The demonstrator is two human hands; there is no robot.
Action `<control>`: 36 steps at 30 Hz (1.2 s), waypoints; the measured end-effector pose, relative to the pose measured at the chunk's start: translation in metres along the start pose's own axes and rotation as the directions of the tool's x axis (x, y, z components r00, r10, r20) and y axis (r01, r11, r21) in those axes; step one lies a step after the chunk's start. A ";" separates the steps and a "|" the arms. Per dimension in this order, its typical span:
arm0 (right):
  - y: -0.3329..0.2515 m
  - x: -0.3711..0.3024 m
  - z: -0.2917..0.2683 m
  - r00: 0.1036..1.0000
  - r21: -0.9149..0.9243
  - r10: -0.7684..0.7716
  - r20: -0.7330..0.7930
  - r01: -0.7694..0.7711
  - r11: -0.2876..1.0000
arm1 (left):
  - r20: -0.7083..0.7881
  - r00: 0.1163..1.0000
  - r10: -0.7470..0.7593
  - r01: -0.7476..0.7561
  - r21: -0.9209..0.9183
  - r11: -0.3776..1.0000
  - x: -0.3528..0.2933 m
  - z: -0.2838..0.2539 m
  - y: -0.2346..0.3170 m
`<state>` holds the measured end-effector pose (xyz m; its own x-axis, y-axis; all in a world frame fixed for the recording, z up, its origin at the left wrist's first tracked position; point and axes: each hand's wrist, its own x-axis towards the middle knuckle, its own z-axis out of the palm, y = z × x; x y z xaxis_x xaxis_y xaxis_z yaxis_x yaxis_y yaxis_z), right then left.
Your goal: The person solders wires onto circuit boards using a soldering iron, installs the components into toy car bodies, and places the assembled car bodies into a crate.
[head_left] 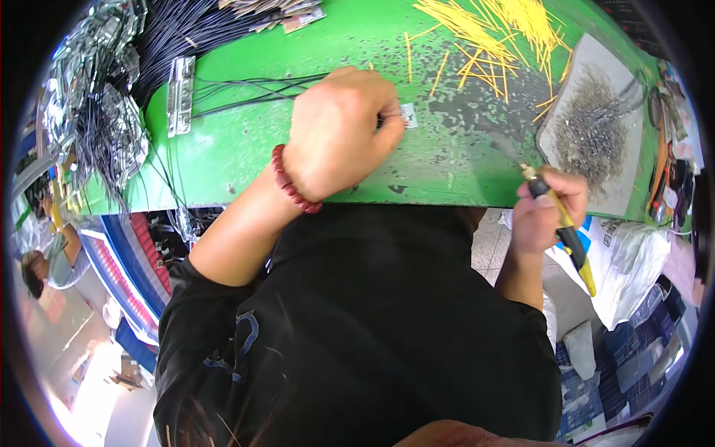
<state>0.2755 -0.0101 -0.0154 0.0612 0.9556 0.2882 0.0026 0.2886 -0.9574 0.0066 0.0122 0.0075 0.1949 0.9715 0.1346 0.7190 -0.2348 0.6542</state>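
Note:
My left hand, with a dark red bead bracelet at the wrist, is closed over the green table. Thin black cables run from the left to beneath it; its fingertips and whatever they grip are hidden. Just past the thumb lies a small whitish piece. At the table's front edge on the right, my right hand grips a yellow and black soldering iron by its handle. The iron's brass collar points up and left, and its tip is blurred.
Loose yellow tubes or sticks lie at the back. A pale slab with dark crumbs stands right. Bundled black cables, clear plastic packs and a clear strip are at left. Another person is far left.

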 end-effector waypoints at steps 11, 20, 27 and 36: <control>0.009 -0.010 0.038 0.977 -0.034 0.077 0.201 -0.072 0.997 | -0.036 0.999 0.007 -0.004 0.061 0.998 -0.004 0.004 -0.004; 0.007 -0.009 0.040 0.969 -0.071 0.095 0.228 -0.081 0.994 | -0.029 1.000 -0.001 0.003 0.074 0.997 -0.002 0.002 -0.002; 0.007 -0.008 0.040 0.963 -0.089 0.118 0.243 -0.099 0.991 | -0.024 1.000 -0.012 0.014 0.083 0.996 -0.002 0.003 -0.001; 0.006 -0.005 0.041 0.949 -0.132 0.120 0.291 -0.085 0.988 | -0.026 1.000 -0.010 0.013 0.105 0.994 -0.002 0.003 0.001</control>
<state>0.2343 -0.0111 -0.0222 -0.2319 0.9590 0.1628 0.1293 0.1962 -0.9720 0.0087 0.0101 0.0053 0.1700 0.9743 0.1476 0.7874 -0.2243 0.5742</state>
